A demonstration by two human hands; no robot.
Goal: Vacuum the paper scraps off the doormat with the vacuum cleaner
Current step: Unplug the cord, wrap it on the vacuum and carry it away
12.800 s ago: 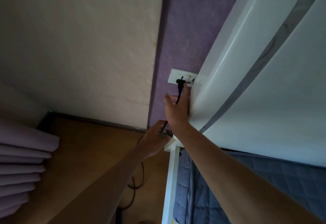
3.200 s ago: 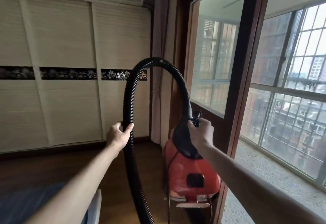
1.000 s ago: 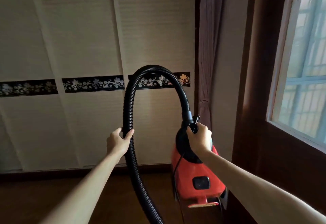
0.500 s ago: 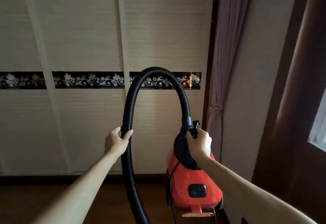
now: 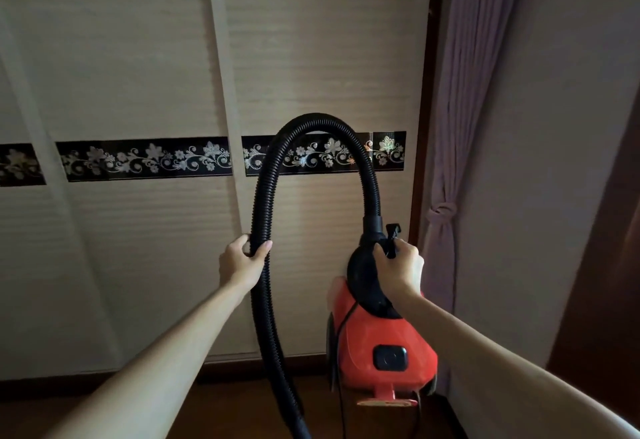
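Observation:
A red vacuum cleaner (image 5: 384, 352) hangs in the air at lower centre-right, carried by its black top handle. My right hand (image 5: 398, 270) is closed around that handle. Its black ribbed hose (image 5: 263, 203) arches up from the body and runs down out of the bottom edge. My left hand (image 5: 242, 262) grips the hose's left leg at mid height. A thin black power cord (image 5: 341, 400) dangles beside the body. No doormat or paper scraps are in view.
Pale sliding wardrobe doors (image 5: 138, 75) with a black floral band (image 5: 145, 160) fill the wall ahead. A tied lilac curtain (image 5: 446, 196) hangs at the right beside a plain wall. Dark wooden floor (image 5: 207, 411) shows at the bottom.
The view has turned left, away from the window, and the wardrobe doors now fill it. Both hands keep the same hold on the hose and the vacuum handle.

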